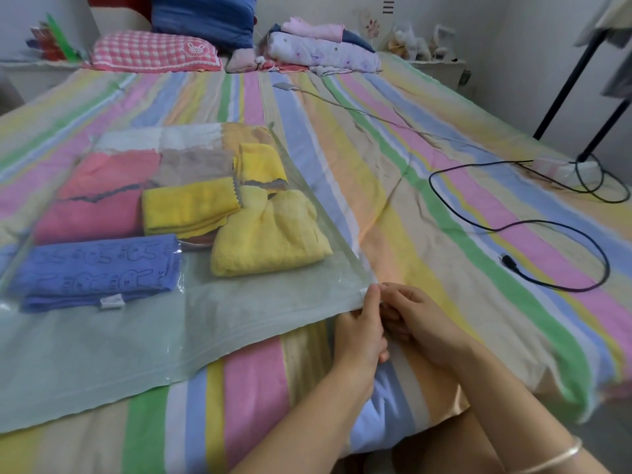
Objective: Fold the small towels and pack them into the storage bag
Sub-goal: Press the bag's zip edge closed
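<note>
While the storage bag (136, 336) lies flat on the striped bed (427, 186), both hands meet at one corner of it.

Left hand (359, 330): thumb and fingers pinch the bag's edge at that corner.

Right hand (424, 319): fingers curled and tucked against the left hand, with a fingertip touching the same corner. Whether it grips the plastic cannot be told. A bracelet (554, 460) sits on this wrist.

Contents of the bag, all to the left of and beyond the hands:
- large yellow towel (270, 241), closest to the left hand
- folded yellow towel (188, 206), just beyond it
- blue towel (95, 268), far left of the hands
- pink towel (92, 200) and beige towel (196, 162), farthest away

A black cable (547, 227) loops on the bed, well to the right of the right hand.
</note>
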